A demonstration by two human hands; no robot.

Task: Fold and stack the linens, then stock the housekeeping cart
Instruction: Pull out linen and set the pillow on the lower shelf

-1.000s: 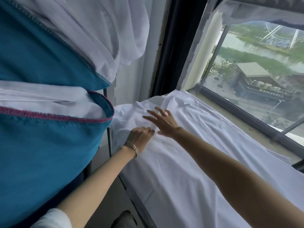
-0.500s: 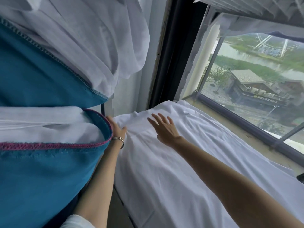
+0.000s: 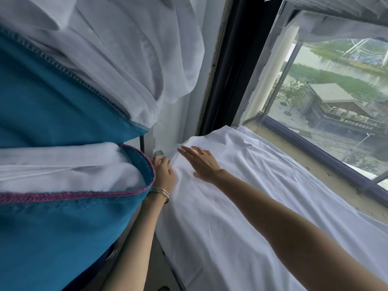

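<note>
Long white bedsheet (image 3: 241, 206) spread flat along ledge beside big window (image 3: 336, 106), running near to far. Right hand (image 3: 202, 162) flat on far end of sheet, fingers straight and slightly spread. Left hand (image 3: 164, 172) at sheet's far-left edge, half hidden behind teal fabric bag with pink stitched rim (image 3: 63, 217); fingers seem curled into bunched cloth, can't tell for sure. Thin metal bangles (image 3: 160, 191) on left wrist. More white linen (image 3: 63, 164) stuffed in bag.
</note>
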